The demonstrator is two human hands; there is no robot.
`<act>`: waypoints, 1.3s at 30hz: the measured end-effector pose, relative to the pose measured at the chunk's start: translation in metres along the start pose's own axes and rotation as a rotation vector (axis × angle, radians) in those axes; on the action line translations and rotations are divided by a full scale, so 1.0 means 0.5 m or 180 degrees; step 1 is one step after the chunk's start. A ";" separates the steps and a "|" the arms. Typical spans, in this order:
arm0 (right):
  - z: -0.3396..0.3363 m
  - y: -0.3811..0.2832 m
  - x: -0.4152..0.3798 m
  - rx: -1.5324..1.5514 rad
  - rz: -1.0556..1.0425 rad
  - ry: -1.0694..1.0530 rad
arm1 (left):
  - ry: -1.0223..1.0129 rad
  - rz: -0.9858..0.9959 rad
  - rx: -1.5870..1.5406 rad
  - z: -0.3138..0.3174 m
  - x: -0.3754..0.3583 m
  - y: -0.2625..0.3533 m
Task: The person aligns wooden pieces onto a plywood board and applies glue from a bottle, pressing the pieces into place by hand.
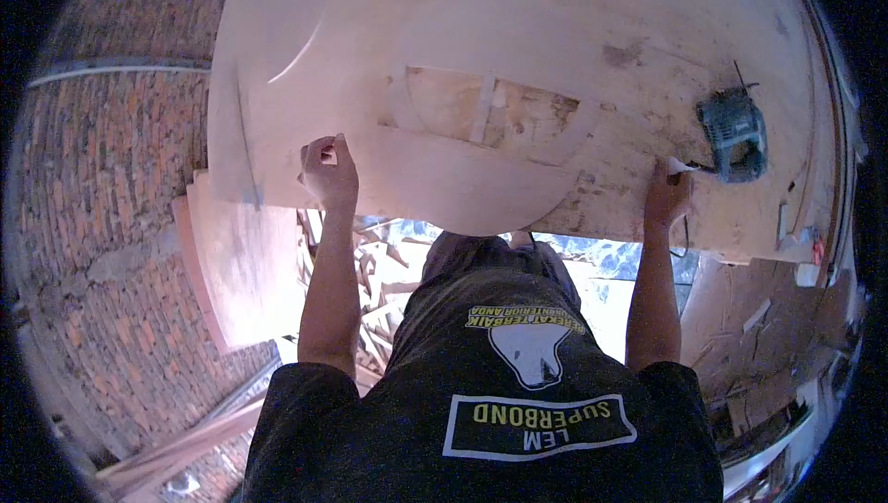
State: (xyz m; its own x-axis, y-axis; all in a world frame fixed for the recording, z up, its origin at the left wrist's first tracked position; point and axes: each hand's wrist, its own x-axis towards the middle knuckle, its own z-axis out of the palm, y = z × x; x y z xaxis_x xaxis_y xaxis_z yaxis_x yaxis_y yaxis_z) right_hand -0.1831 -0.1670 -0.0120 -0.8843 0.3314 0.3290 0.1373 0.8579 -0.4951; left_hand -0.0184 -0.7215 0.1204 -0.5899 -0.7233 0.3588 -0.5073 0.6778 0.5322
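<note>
My left hand (331, 174) is just above the left front of a large plywood sheet (277, 133), fingers curled in toward the thumb. Whether anything is between them I cannot make out. At the right, my right hand (668, 196) is closed on a small white piece (680, 166), too small to name. Beside that hand, a teal jigsaw (735, 142) lies on the wood. Between my hands is a thin plywood piece with a curved edge (462, 184), overhanging the front edge. Behind it, narrow strips cross a gap showing stained wood.
A brick wall (111, 179) runs along the left. Several wood offcuts (370, 272) litter the floor below the table. Plywood sheets (240, 272) lean at the left front. A dark cord (684, 239) hangs near my right wrist. Long strips (837, 161) line the right side.
</note>
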 end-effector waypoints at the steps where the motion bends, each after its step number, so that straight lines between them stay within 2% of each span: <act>1: 0.000 -0.004 -0.001 0.0011 -0.0001 0.0021 | 0.0063 -0.0014 0.0078 -0.010 -0.003 0.000; 5: -0.010 -0.027 -0.004 0.0107 0.0187 -0.0070 | 0.0084 -0.0136 0.0281 -0.008 0.004 -0.027; 11: -0.020 -0.027 -0.022 0.0328 0.0452 -0.0101 | -0.0136 0.0157 0.0195 0.053 0.045 -0.010; 12: -0.032 -0.038 -0.025 0.0302 0.0477 -0.0132 | -0.0238 0.0231 0.0196 0.066 0.058 0.003; 15: -0.041 -0.042 -0.059 -0.0152 0.0074 0.0549 | -0.0542 0.0492 0.0109 0.114 0.099 0.029; 16: -0.071 -0.059 -0.072 -0.0379 0.0543 0.0002 | -0.0633 0.0600 0.0037 0.133 0.120 0.029; 20: -0.098 -0.080 -0.164 -0.0542 0.0686 0.0087 | -0.1096 0.0691 0.0025 0.226 0.202 0.000; 23: -0.106 -0.140 -0.223 -0.0327 0.0742 0.0038 | -0.1544 0.0383 -0.0104 0.269 0.234 0.022; 25: -0.099 -0.190 -0.244 0.0089 0.0694 0.0061 | -0.1797 0.0921 0.0357 0.344 0.254 -0.013; 27: -0.077 -0.233 -0.223 0.0390 0.0678 -0.0011 | -0.2132 0.1529 0.0798 0.361 0.258 0.015; 29: -0.046 -0.268 -0.183 0.0455 0.0545 -0.0229 | -0.2547 0.2187 0.1265 0.347 0.253 0.054; 32: 0.001 -0.327 -0.105 0.0561 0.0147 -0.0779 | -0.3059 0.2074 0.1579 0.365 0.251 0.043; 33: 0.022 -0.336 -0.083 0.0436 0.0143 -0.1055 | -0.2982 0.1999 0.1561 0.352 0.246 0.052; 36: 0.101 -0.346 -0.037 -0.0555 -0.0135 -0.1303 | -0.2763 0.1920 0.1491 0.342 0.236 0.057; 38: 0.116 -0.360 -0.014 -0.0431 0.0158 -0.1611 | -0.2653 0.2084 0.1420 0.355 0.233 0.044; 39: 0.118 -0.368 -0.003 -0.0373 0.0307 -0.1767 | -0.2567 0.1817 0.1315 0.358 0.234 0.044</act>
State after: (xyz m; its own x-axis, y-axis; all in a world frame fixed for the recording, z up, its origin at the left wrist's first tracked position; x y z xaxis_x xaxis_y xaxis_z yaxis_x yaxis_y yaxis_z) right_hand -0.2333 -0.3487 0.0312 -0.9627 0.1817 -0.2004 0.2496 0.8822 -0.3992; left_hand -0.2109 -0.7676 0.0368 -0.9715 -0.0869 -0.2206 -0.1091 0.9899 0.0908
